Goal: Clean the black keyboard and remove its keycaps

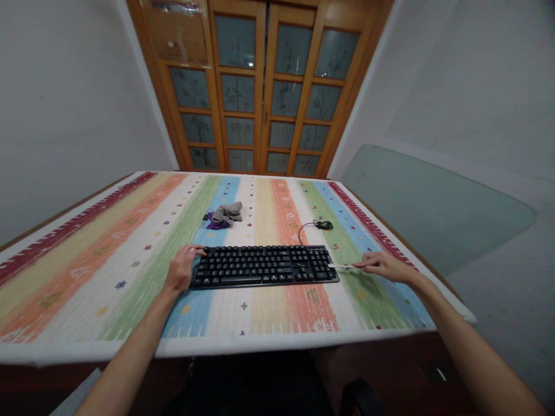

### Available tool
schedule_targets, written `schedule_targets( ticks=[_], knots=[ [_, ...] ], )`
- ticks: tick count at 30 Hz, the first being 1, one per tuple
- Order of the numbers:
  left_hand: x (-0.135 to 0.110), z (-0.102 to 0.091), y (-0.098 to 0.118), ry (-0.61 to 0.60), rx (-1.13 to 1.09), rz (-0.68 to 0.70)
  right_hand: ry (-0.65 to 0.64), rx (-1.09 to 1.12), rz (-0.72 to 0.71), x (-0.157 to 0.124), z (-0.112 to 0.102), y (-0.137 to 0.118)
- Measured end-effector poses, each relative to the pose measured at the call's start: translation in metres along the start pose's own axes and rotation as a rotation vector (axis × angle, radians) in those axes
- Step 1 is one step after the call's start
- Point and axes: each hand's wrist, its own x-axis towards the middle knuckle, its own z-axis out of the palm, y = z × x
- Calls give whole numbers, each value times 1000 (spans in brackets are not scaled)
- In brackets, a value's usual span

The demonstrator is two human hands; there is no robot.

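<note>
A black keyboard (260, 271) lies flat on the striped tablecloth in front of me. My left hand (182, 267) grips its left end, with the fingers bent over the upper left corner and the palm beside the edge. From the right, my right hand (381, 266) pinches the end of a slim white brush (343, 266). The brush's far tip touches the number keys at the keyboard's right end; its bristles are too small to make out. Behind the keyboard, its black cable (323, 225) lies bundled in a coil.
A crumpled grey and purple cloth (225, 215) rests beyond the keyboard, left of centre. The striped tablecloth (143, 254) covers the table. Wooden doors with glass panes (240, 92) stand past the far edge. A black chair part (359, 396) shows below the near edge.
</note>
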Motion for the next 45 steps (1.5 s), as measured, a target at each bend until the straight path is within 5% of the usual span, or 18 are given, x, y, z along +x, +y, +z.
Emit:
schedule_targets(
  ticks=[10, 16, 31, 38, 45],
  knots=[
    [0, 1, 0, 8, -11, -6, 99, -106, 49, -14, -25, -15],
    [0, 0, 1, -6, -1, -4, 198, -105, -38, 6, -29, -62],
    [-9, -8, 9, -64, -49, -59, 44, -52, -562, 121, 87, -229],
    [-38, -24, 26, -116, -108, -105, 58, -93, -626, 156, 130, -269],
    [-64, -21, 35, -124, -49, -105, 53, -134, -627, 173, 151, -290]
  ],
)
